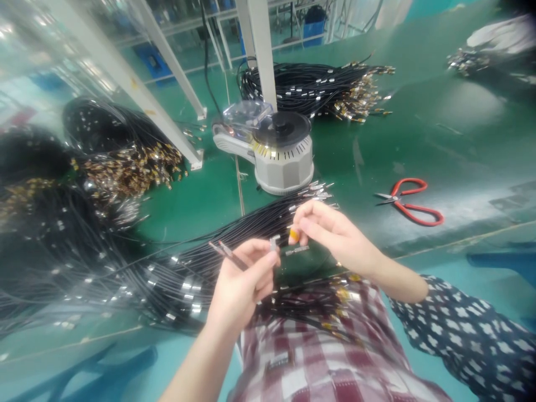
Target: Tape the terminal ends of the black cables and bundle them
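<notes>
My left hand point(245, 273) is closed around a black cable point(238, 261), whose stripped ends stick out past the fingers on the left. A small whitish tab point(274, 242) stands up at its thumb and fingertip. Beside it, my right hand point(324, 226) is pinched shut, and whatever lies in its fingertips is too small to make out. Something yellow point(294, 234) covers one of its fingertips. A thin metal connector point(297, 250) shows just below that hand, between the two hands. Under both hands runs a long bundle of black cables point(234, 229) with silvery ends point(318, 191).
A grey tape dispenser point(285, 167) with a black disc stands behind the hands. Red-handled scissors point(412, 202) lie open on the green table point(439, 139) at right. Cable heaps point(125, 167) fill the left; another bundle point(310, 89) lies behind. White posts point(263, 56) rise from the table.
</notes>
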`<action>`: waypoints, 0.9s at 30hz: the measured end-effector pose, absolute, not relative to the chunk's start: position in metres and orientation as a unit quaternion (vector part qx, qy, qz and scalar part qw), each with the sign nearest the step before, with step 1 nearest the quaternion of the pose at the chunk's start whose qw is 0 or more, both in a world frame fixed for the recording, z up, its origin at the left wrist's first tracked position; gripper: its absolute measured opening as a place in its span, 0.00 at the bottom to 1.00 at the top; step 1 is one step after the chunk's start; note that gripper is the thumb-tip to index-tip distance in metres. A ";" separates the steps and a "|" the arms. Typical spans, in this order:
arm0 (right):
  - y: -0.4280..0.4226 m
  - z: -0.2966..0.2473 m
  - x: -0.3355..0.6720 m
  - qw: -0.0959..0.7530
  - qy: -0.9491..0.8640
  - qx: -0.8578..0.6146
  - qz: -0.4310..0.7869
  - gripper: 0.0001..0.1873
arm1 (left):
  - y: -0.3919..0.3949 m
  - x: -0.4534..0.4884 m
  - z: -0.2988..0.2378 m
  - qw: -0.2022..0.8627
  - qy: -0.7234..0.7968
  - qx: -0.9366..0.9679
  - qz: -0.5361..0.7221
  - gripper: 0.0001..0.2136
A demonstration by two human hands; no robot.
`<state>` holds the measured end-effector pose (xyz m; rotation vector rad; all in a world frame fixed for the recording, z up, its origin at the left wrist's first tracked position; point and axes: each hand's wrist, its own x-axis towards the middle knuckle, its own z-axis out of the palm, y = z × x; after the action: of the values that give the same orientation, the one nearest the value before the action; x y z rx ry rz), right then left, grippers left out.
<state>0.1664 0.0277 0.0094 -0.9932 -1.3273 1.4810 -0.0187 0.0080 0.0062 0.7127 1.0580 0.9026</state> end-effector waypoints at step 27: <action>0.018 0.010 0.156 0.368 -0.614 -0.518 0.468 0.04 | 0.009 -0.016 0.006 0.714 0.467 0.310 0.420 0.12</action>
<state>0.1558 0.0180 0.0099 -1.3309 -1.5768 1.2023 -0.0159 0.0093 0.0057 0.6858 1.0353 0.9299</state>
